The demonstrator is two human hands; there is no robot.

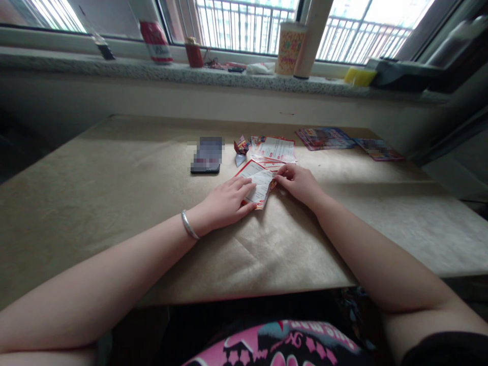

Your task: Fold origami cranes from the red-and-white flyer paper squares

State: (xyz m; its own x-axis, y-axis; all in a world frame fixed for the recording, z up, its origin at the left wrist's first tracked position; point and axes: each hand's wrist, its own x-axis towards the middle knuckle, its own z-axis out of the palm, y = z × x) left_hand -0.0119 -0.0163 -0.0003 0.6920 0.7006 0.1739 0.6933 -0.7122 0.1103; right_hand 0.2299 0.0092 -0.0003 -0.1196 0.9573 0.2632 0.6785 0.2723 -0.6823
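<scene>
A printed white sheet with red edges (pixel 261 184) lies at a slant on the table in front of me. My left hand (pixel 225 202) rests on it with the fingers spread out flat, a silver bangle at the wrist. At the sheet's right edge, my right hand (pixel 299 184) pinches its corner between thumb and fingers, where a small patch of coloured print shows. Just beyond, partly under the sheet, are several similar red-and-white printed sheets (pixel 276 149). A crumpled colourful wrapper (pixel 241 146) sits to the left of those.
A phone (pixel 208 156) lies left of the wrapper. Colourful picture sheets (pixel 328 138) are fanned at the back right, with another small pile (pixel 379 149) beside them. On the windowsill stand a red can (pixel 155 43), a paper cup (pixel 290 48) and a yellow sponge-like block (pixel 359 77).
</scene>
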